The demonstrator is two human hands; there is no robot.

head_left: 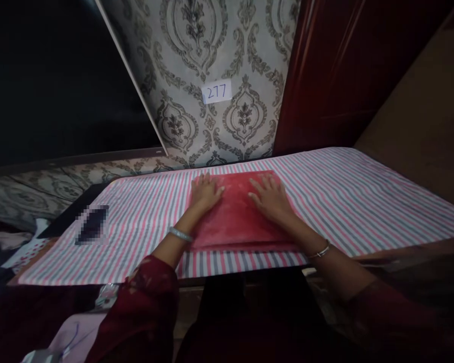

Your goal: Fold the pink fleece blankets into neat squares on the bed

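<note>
A folded red cloth [238,217] lies flat on a striped tablecloth [136,227] in pink, grey and white. My left hand [205,194] rests palm down on the cloth's far left part, its fingers spread. On the far right part my right hand [271,199] lies the same way, fingers apart. Neither hand grips anything. Along the near edge of the red cloth its folded layers show. Each wrist wears a bracelet or bangle.
A large dark screen [68,80] stands at the back left. Behind the table is patterned wallpaper [245,116] with a paper label [217,92] reading 277. A dark red wooden panel [325,75] rises at the back right. A pixelated dark patch [93,225] is on the left.
</note>
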